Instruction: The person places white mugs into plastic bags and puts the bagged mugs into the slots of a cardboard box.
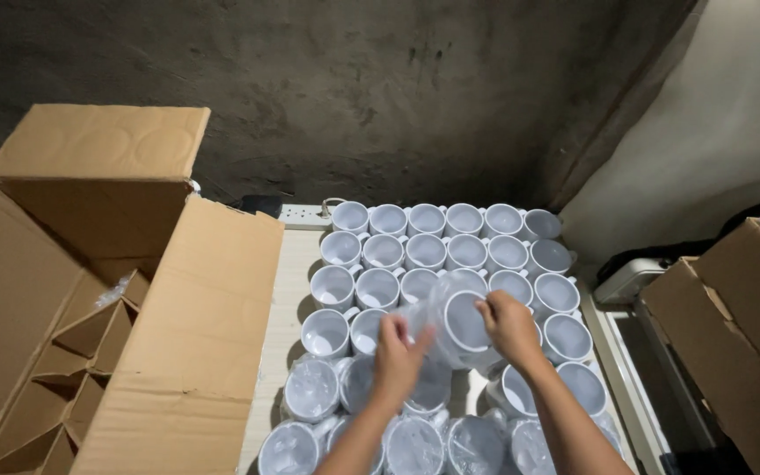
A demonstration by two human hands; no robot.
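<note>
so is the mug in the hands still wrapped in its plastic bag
Partly wrapped: the clear bag trails off the tilted mug toward the left hand, while the right hand grips its rim.

Head camera, looking down (steeply, close) over mug-covered table (285, 290).

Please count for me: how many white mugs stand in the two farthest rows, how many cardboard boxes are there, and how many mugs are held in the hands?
White mugs, two farthest rows: 12
Cardboard boxes: 2
Wrapped mug, held by left hand and right hand: 1
Total: 15
</note>
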